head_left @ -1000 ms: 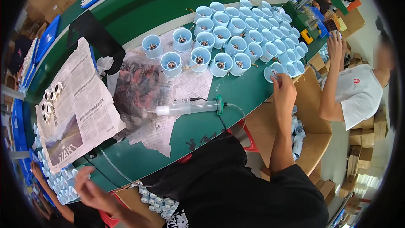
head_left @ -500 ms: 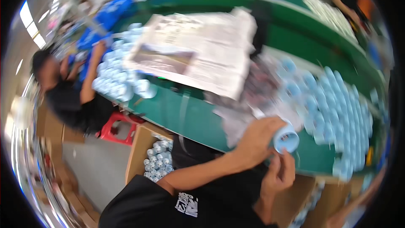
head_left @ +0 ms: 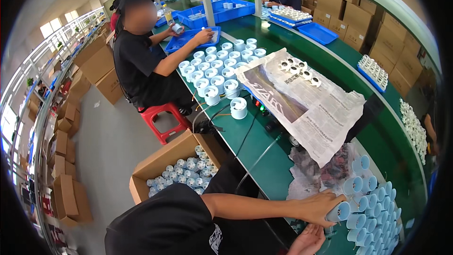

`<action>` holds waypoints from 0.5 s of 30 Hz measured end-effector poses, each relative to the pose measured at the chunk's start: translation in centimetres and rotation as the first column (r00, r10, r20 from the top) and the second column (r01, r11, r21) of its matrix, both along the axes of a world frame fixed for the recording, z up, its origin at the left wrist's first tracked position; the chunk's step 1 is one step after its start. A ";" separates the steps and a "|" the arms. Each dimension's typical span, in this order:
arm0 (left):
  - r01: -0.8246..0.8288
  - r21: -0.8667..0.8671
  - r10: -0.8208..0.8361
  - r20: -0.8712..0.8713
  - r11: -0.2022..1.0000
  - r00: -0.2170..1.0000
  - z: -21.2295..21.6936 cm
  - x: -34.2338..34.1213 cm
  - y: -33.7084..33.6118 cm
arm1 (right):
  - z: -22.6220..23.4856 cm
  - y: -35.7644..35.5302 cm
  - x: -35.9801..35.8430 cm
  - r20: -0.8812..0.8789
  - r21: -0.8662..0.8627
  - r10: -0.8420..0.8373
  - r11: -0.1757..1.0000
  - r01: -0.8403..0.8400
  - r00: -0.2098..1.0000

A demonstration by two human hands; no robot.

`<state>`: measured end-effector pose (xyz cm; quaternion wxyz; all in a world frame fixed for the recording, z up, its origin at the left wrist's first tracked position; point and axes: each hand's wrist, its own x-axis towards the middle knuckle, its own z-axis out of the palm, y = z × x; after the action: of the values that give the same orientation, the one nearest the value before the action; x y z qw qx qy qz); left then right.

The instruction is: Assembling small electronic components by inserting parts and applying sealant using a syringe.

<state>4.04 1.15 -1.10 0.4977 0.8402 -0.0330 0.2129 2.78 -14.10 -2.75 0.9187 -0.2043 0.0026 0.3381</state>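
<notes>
Blue cup (head_left: pixel 338 212) grasped by left hand (head_left: pixel 322 208); right hand (head_left: pixel 308 241) near it, hold unclear; a careless swing could topple the cups (head_left: pixel 356 221) just beside it.

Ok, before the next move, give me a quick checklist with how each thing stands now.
1. Left hand has a hold on the blue cup: ok.
2. Mouth of that cup uncovered: ok, it points away from the left hand.
3. Right hand free: cannot tell; it is close below the left hand, fingers bunched.
4. Clear room around the held cup: not ok, other blue cups stand close on its right.
5. White parts resting on the newspaper: ok, grouped near its far edge.
6. Co-worker's hands well away: ok, they are farther along the bench.
</notes>
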 end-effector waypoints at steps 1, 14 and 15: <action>-0.013 -0.042 0.016 0.071 0.999 0.997 0.0 -0.1 0.1 | 0.3 0.3 0.0 -0.020 -0.030 -0.037 0.999 0.036 0.999; 0.162 -0.111 -0.101 0.424 0.980 0.900 3.0 -4.9 -1.7 | 0.6 1.6 0.7 0.101 -0.213 -0.257 0.938 0.273 0.961; 0.154 -0.137 -0.080 0.436 0.978 0.896 3.2 -5.0 -1.9 | 1.0 1.8 1.1 0.104 -0.229 -0.279 0.927 0.296 0.955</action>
<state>-0.97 -0.70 2.13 0.5594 0.7242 -0.1742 0.3638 3.93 -12.35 -1.72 0.9259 -0.3238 0.0418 0.1899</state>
